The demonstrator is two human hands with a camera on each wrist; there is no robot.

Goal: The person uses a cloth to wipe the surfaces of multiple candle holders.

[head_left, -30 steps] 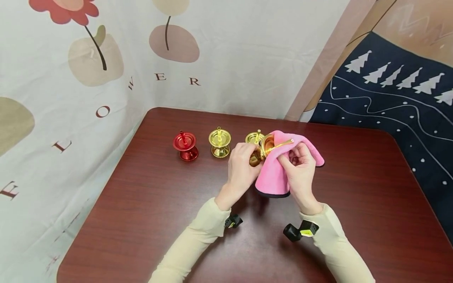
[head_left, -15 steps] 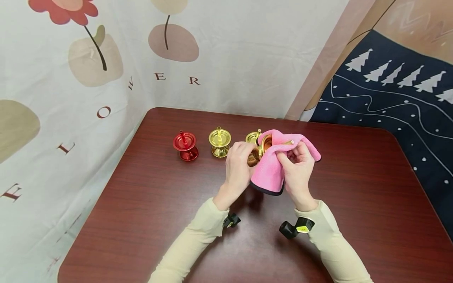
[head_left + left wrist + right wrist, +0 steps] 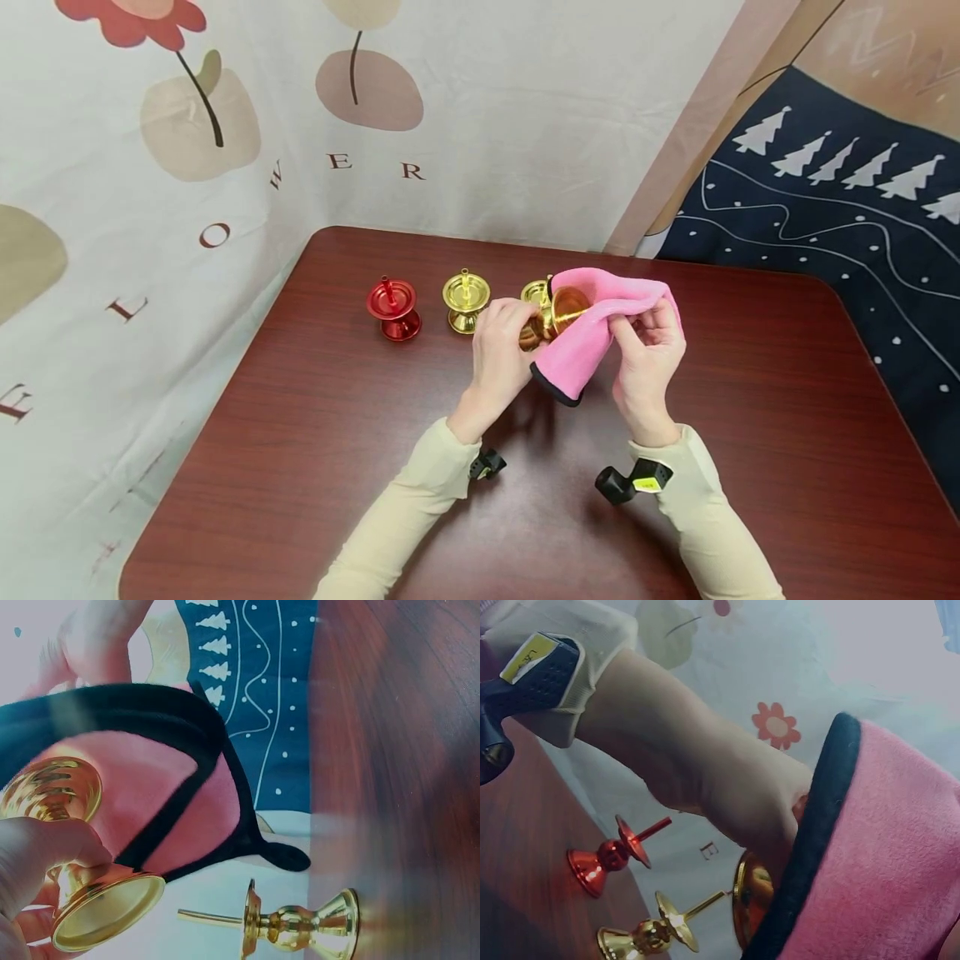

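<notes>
My left hand (image 3: pixel 501 354) grips a gold candlestick (image 3: pixel 109 911) by its stem, the candlestick tilted and raised over the table with its dish toward the right. Fingers wrap the narrow part between base and dish in the left wrist view. A pink cloth (image 3: pixel 581 354) with a black hem drapes around the dish and covers part of its spike. My right hand (image 3: pixel 651 358) pinches this cloth between thumb and fingers, to the right of the dish. In the right wrist view the cloth hides most of the held candlestick.
Behind the hands a red candlestick (image 3: pixel 393 304), a gold candlestick (image 3: pixel 466 293) and another gold one (image 3: pixel 534 292) stand upright in a row on the dark wood table (image 3: pixel 322 400). The cloth and held candlestick partly cover the rightmost. Printed curtains (image 3: pixel 525 125) hang beyond the table.
The cloth has shifted over the held candlestick and now covers the spike's tip, its lower hem swung left. My left hand has drifted slightly left; the right hand moved left, then back right.
</notes>
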